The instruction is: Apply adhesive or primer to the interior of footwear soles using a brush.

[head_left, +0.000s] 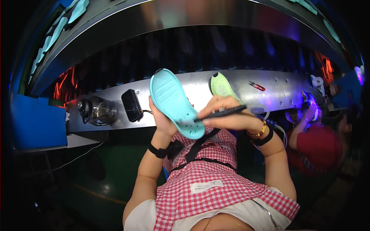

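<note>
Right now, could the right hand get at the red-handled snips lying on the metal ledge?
Probably yes, but not freely. The red-handled snips lie in the open on the metal ledge, just beyond the right hand, with nothing between. That hand, though, grips a black pen-like tool against the teal shoe, so its fingers are occupied.

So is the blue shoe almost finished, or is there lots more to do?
Hard to say that it is nearly finished. In hand: the left hand holds the turquoise clog sole-up, while the right hand puts a thin black tool to its heel end. No finished marks show. Left, probably: a green clog waits on the metal ledge behind.
</note>
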{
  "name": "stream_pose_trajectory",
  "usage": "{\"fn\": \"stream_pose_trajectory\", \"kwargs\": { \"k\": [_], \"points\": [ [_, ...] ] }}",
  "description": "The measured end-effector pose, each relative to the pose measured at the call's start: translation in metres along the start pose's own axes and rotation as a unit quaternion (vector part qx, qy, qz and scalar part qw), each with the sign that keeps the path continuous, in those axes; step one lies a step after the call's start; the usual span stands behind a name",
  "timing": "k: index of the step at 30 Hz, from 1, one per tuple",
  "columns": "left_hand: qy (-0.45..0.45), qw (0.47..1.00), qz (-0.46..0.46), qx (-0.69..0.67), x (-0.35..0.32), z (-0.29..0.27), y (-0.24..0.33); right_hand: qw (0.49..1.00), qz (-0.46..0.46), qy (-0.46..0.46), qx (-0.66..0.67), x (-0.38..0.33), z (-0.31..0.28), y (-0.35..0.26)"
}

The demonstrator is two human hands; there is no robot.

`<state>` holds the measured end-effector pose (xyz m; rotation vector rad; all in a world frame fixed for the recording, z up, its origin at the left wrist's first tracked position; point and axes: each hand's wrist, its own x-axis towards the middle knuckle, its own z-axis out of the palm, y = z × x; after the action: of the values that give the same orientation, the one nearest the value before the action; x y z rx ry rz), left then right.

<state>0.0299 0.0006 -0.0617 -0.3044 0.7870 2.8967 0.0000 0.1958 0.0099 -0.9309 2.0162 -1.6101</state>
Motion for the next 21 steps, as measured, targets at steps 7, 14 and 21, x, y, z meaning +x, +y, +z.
{"fn": "stream_pose_trajectory", "kwargs": {
  "k": [7,14,21],
  "points": [
    [-0.045,0.981,-0.009,-0.187,-0.010,0.025,-0.007,0.999,-0.014,0.026,0.030,0.017,0.010,-0.015],
    [0.009,0.998,0.060,-0.032,-0.008,0.024,0.001,0.994,-0.007,0.033,0.100,0.014,0.000,-0.019],
    [0.095,0.961,0.256,0.030,-0.003,0.029,0.018,0.995,-0.084,0.009,0.051,0.007,0.002,-0.005]
  ]
}}
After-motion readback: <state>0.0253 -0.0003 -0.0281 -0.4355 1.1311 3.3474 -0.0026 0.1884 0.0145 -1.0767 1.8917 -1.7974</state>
